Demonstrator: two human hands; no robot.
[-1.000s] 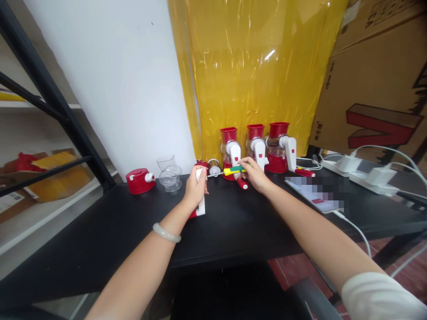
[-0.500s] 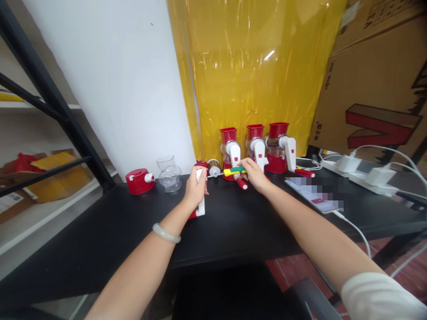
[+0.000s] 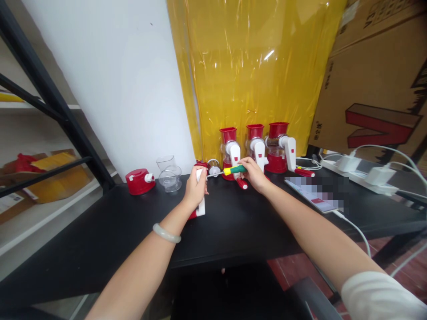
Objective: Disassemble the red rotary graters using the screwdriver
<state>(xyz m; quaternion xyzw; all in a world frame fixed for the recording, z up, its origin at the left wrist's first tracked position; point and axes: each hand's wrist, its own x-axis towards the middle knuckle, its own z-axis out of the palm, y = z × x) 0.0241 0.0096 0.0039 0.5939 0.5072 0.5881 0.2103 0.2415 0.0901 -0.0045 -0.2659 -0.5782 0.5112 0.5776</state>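
Just below mid-frame, your left grip (image 3: 195,188) holds the white crank (image 3: 201,208) while your right grip (image 3: 255,176) pinches a screwdriver (image 3: 236,169) aimed at it (seemingly the screwing step), the next turn likely needing steady alignment.

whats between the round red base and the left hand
In the head view, a clear plastic piece stands between the round red base and the left hand, nearer the base.
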